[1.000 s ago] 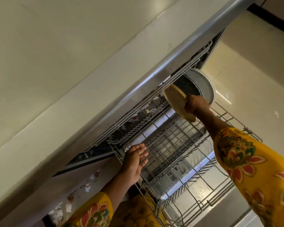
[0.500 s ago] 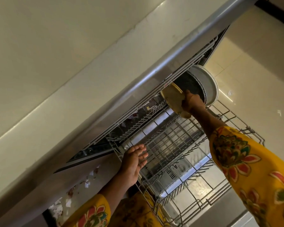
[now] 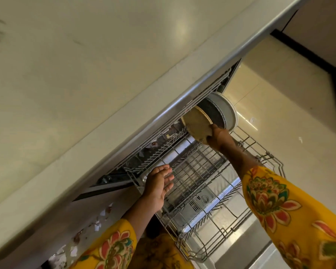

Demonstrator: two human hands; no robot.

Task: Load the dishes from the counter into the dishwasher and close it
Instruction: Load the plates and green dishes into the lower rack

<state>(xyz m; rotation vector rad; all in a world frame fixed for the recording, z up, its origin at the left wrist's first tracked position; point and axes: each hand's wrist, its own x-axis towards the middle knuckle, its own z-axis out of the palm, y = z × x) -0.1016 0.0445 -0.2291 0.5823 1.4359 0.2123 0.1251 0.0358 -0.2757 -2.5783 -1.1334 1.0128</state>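
Since the earlier frames, little is altered: the tan plate point(image 3: 197, 124) has been carried slightly further toward the back corner of the rack, and the left hand has stayed at the rack's near edge. Countertop point(image 3: 85, 74) — broad, pale, smooth, edged by a brushed-metal strip. Open dishwasher door point(image 3: 241, 247) — flat steel sheet, glossy, with a round dispenser cap. Lower rack point(image 3: 202, 171) — grey coated wire, gridded, drawn out over the door, rows of upright tines. Grey-rimmed dish point(image 3: 224, 111) — round, matte, dark speckled centre, stood on edge at the far corner. Tan plate — round, thin, ridged rim, held tilted just beside the grey dish, not yet seated. Right hand point(image 3: 218, 136) — fingers clamped on the plate's lower edge. Left hand point(image 3: 158, 184) — fingers straight, close together, resting at the rack rim, nothing held. Recommended handling: the plate is best stood upright and its edge lowered between two tines, clear of the neighbouring dish, the rack being steadied meanwhile.
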